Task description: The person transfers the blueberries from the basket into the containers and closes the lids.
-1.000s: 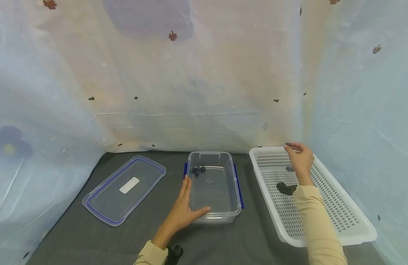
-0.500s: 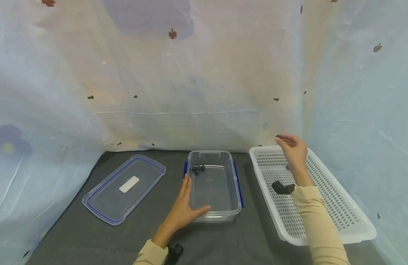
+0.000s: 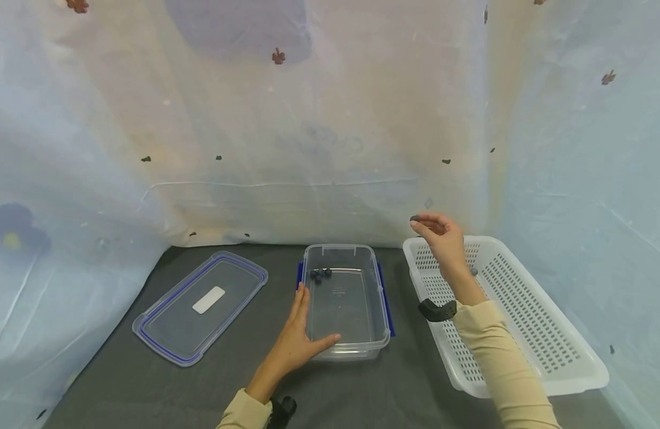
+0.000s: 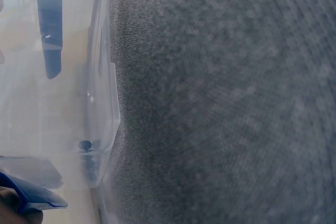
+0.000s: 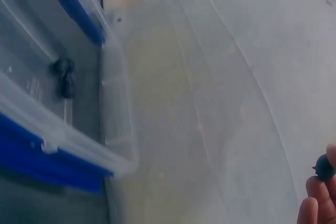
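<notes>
Presently gripping, with the right hand (image 3: pixel 445 241), one dark berry (image 3: pixel 414 218) between thumb and fingertips; holding, as far as seen, nothing else. Raised by the far left corner of the white basket (image 3: pixel 534 298), apart from the clear box (image 3: pixel 341 319). With the left hand (image 3: pixel 291 341), touching the box's left side with extended fingers, thumb spread over the near end; not seen clasping. Judged adequate for steadying: press no harder, for fear of sliding the box across the worktop (image 3: pixel 394 381). Note the group of berries (image 3: pixel 319 273) in the box, toward its far end at the left, and the loose berry (image 3: pixel 473 271) in the basket. Recommended for the step in hand, judged a carry to the box: pinch just firmly enough to avoid bruising, cross well above the rim and the right-hand blue flap (image 3: pixel 386 304), lower close to the box floor before parting the fingers, and release beside the group to limit rolling. Leave undisturbed the lid (image 3: pixel 228 286), lying flat left of the box.
</notes>
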`<action>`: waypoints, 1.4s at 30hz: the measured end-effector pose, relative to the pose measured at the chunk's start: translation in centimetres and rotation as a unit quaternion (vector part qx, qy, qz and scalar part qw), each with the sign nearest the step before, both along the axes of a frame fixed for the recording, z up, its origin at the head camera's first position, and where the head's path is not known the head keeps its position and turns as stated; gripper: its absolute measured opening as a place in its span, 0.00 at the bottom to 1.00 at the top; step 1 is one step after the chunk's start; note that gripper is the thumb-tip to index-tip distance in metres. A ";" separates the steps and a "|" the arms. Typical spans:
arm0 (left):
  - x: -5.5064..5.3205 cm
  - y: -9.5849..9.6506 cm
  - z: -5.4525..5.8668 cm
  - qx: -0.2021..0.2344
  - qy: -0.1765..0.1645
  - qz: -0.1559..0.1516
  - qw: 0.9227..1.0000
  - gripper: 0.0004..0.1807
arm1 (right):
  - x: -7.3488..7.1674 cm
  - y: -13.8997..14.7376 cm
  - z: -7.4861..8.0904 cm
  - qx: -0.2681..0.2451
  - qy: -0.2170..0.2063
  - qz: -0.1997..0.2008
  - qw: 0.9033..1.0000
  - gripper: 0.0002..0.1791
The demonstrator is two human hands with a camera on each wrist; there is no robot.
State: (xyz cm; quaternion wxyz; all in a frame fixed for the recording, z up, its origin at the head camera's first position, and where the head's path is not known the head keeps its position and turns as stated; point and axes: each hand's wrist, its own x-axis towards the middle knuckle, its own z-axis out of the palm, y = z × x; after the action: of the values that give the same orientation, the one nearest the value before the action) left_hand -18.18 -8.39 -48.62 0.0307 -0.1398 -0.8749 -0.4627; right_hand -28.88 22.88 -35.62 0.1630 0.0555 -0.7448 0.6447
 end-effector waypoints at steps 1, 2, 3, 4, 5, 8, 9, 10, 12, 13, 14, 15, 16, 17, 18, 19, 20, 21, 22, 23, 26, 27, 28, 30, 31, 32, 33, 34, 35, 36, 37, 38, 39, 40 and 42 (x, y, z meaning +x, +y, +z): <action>0.0 0.0 0.0 0.001 0.001 0.000 1.000 0.66 | 0.0 -0.3 0.0 -0.001 -0.001 0.007 1.000 0.21; 0.0 0.0 0.0 0.002 0.001 0.000 1.000 0.66 | 0.1 -0.7 0.0 -0.001 0.000 0.013 1.000 0.21; 0.0 0.1 0.0 0.003 0.003 -0.001 1.000 0.66 | 0.1 -1.0 0.0 -0.002 0.003 0.018 1.000 0.21; 0.0 0.1 -0.1 0.003 0.003 -0.001 1.000 0.66 | 0.2 -1.3 0.0 -0.002 0.003 0.024 1.000 0.21; 0.0 0.1 -0.1 0.004 0.004 0.000 1.000 0.66 | 0.2 -1.6 0.0 -0.002 0.003 0.030 1.000 0.21; 0.0 0.1 -0.1 0.005 0.005 0.001 1.000 0.66 | 0.3 -2.5 -0.1 0.006 0.006 0.044 0.999 0.20; 0.0 0.1 -0.1 0.005 0.005 0.002 1.000 0.66 | 0.3 -2.9 -0.2 0.009 0.005 0.049 0.999 0.20; 0.0 0.1 -0.1 0.005 0.005 0.003 1.000 0.66 | 0.3 -3.2 -0.2 0.010 0.004 0.053 0.999 0.20; 0.0 0.0 -0.1 0.005 0.006 0.005 1.000 0.66 | 0.3 -3.8 -0.3 0.013 0.002 0.061 0.998 0.19; 0.0 0.0 -0.1 0.004 0.004 0.006 1.000 0.66 | 0.3 -4.2 -0.4 0.017 -0.001 0.065 0.998 0.19; 0.0 0.0 -0.1 0.004 0.004 0.007 1.000 0.66 | 0.2 -4.6 -0.4 0.015 -0.004 0.069 0.997 0.19; -0.1 0.0 -0.1 0.003 0.003 0.008 1.000 0.66 | 0.2 -4.9 -0.6 0.014 -0.006 0.074 0.997 0.19; -0.1 0.0 -0.1 0.003 0.002 0.008 1.000 0.66 | 0.1 -5.2 -0.7 0.013 -0.008 0.080 0.997 0.19; -0.1 0.0 -0.1 0.002 0.001 0.009 1.000 0.66 | 0.1 -5.6 -0.8 0.014 -0.012 0.085 0.996 0.19; -0.1 0.0 -0.1 0.001 0.000 0.008 1.000 0.66 | 0.1 -5.9 -0.9 0.015 -0.014 0.087 0.996 0.19; -0.1 0.0 -0.1 0.001 -0.001 0.008 1.000 0.66 | 0.0 -6.2 -1.0 0.014 -0.016 0.091 0.996 0.19; -0.1 0.0 -0.1 0.001 -0.001 0.007 1.000 0.66 | -0.1 -6.5 -1.1 0.013 -0.017 0.094 0.995 0.18; -0.1 0.1 -0.1 0.002 0.000 0.006 1.000 0.66 | -0.1 -6.8 -1.2 0.016 -0.017 0.096 0.995 0.18; -0.1 0.1 0.0 0.002 -0.001 0.006 1.000 0.66 | -0.1 -7.1 -1.2 0.021 -0.017 0.098 0.995 0.18; 0.0 0.1 0.0 0.002 0.001 0.006 1.000 0.66 | -0.2 -7.4 -1.3 0.022 -0.016 0.100 0.995 0.17; 0.0 0.1 0.0 0.002 0.000 0.007 1.000 0.66 | -0.4 -8.2 -1.6 0.021 -0.011 0.111 0.994 0.16; 0.0 0.1 0.0 0.001 0.000 0.007 1.000 0.66 | -0.5 -8.5 -1.7 0.021 -0.012 0.114 0.993 0.16; 0.0 0.1 0.0 0.001 -0.002 0.008 1.000 0.66 | -0.6 -8.8 -1.9 0.020 -0.014 0.116 0.993 0.16; 0.1 0.0 0.1 0.003 -0.007 0.006 1.000 0.66 | -0.7 -9.3 -2.1 0.017 -0.018 0.122 0.992 0.16; 0.1 0.0 0.1 0.005 -0.009 0.005 1.000 0.66 | -0.7 -9.6 -2.2 0.017 -0.021 0.125 0.992 0.16; 0.0 0.0 0.1 0.006 -0.012 0.004 1.000 0.66 | -0.4 -9.9 -1.9 0.015 -0.029 0.128 0.991 0.16; 0.0 0.0 0.1 0.007 -0.014 0.003 1.000 0.66 | -0.1 -10.3 -1.6 0.014 -0.036 0.130 0.991 0.16; 0.0 -0.1 0.1 0.008 -0.016 0.003 1.000 0.66 | -0.1 -10.6 -1.8 0.011 -0.037 0.129 0.991 0.16; 0.0 -0.1 0.1 0.008 -0.017 0.002 1.000 0.66 | -0.1 -10.9 -1.9 0.010 -0.038 0.129 0.991 0.16; 0.0 -0.1 0.1 0.008 -0.017 0.002 1.000 0.66 | -0.1 -11.1 -2.1 0.009 -0.040 0.128 0.991 0.16; 0.0 -0.1 0.1 0.009 -0.015 0.000 1.000 0.66 | -0.1 -11.4 -2.3 0.008 -0.043 0.126 0.991 0.16; 0.0 -0.1 0.1 0.010 -0.014 0.000 1.000 0.66 | -0.2 -11.7 -2.4 0.011 -0.043 0.121 0.992 0.15; 0.0 -0.1 0.1 0.010 -0.012 -0.001 1.000 0.66 | -0.5 -11.9 -2.9 0.012 -0.040 0.117 0.992 0.15; 0.0 -0.1 0.0 0.010 -0.011 -0.003 1.000 0.66 | -0.9 -12.1 -3.5 0.013 -0.039 0.112 0.993 0.15; 0.0 -0.1 0.0 0.011 -0.008 -0.006 1.000 0.65 | -1.1 -12.5 -3.8 0.011 -0.046 0.106 0.993 0.16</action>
State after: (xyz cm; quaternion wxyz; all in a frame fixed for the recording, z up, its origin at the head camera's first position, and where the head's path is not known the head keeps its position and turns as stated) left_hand -18.22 -8.49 -48.62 0.0225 -0.1406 -0.8692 -0.4735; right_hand -30.02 10.39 -39.40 0.0584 0.1066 -0.7487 0.6517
